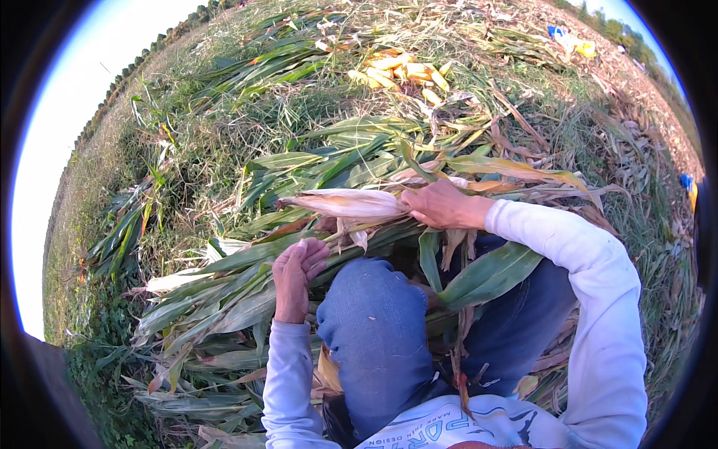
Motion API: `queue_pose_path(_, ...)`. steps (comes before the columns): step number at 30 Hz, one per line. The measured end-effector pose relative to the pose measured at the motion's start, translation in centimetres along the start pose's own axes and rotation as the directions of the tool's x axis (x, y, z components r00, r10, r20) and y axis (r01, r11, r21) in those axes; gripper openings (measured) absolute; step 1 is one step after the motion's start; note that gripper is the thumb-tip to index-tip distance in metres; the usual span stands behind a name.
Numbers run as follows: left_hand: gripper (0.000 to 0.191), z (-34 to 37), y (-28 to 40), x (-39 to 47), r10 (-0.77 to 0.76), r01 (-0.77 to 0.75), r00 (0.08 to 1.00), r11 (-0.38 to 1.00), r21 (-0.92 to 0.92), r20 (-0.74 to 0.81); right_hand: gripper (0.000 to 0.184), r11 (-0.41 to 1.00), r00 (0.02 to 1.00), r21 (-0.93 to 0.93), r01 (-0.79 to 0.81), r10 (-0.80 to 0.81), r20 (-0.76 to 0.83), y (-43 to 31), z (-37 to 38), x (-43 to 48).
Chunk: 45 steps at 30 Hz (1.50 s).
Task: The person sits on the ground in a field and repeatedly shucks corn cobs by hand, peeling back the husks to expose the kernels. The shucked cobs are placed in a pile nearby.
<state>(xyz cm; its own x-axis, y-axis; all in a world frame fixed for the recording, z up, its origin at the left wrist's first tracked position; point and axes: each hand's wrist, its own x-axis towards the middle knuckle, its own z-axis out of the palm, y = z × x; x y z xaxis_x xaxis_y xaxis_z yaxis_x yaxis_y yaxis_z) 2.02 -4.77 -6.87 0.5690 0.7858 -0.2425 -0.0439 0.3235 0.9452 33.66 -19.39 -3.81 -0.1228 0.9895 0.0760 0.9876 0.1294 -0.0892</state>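
Observation:
An ear of corn in its dry, pale husk (350, 204) lies across the stalks in front of me, its darker tip pointing left. My right hand (440, 205) is closed around the husk's base end, beside leaves and stalks. Lower and to the left, my left hand (300, 264) is raised with the palm partly turned up and the fingers slightly curled, holding nothing. Beneath both hands spreads a heap of cut corn stalks with green leaves (241, 297). A broad green leaf (488, 275) hangs over my bent leg, below my right forearm.
Husked yellow corn ears (401, 73) are piled on the grass farther ahead. More cut stalks (280, 62) lie at the upper left. Another pale husked-over ear (176, 280) sticks out at the left. Blue, white and yellow items (572, 42) rest at the far upper right.

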Motion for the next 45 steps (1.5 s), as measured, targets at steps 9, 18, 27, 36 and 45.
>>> queue_pose_path(9,0.032,3.8,2.1,7.2,0.114,-0.089,0.991,0.950,-0.298,0.064,0.031,0.990,0.988,-0.104,0.097,-0.109,-0.108,0.6,0.3,-1.0)
queue_pose_path(18,0.037,5.6,2.7,4.9,0.199,-0.196,0.972,0.980,-0.032,0.129,0.038,0.989,0.991,-0.071,0.130,-0.127,0.044,0.5,-2.5,-0.3)
queue_pose_path(27,0.035,7.8,6.0,2.2,0.106,-0.171,0.949,0.964,0.202,0.297,0.029,0.953,0.946,0.207,0.223,-0.161,-0.280,-5.6,-6.6,6.0)
queue_pose_path(36,0.026,7.6,3.3,2.8,0.362,-0.479,0.863,0.809,0.343,0.352,0.021,0.985,0.984,0.050,0.167,-0.163,-0.067,-7.7,-8.5,7.5)
queue_pose_path(45,0.020,7.7,2.9,1.3,0.381,-0.469,0.882,0.770,0.433,0.277,0.020,0.986,0.986,-0.034,0.162,-0.161,0.032,-7.8,-8.3,7.6)
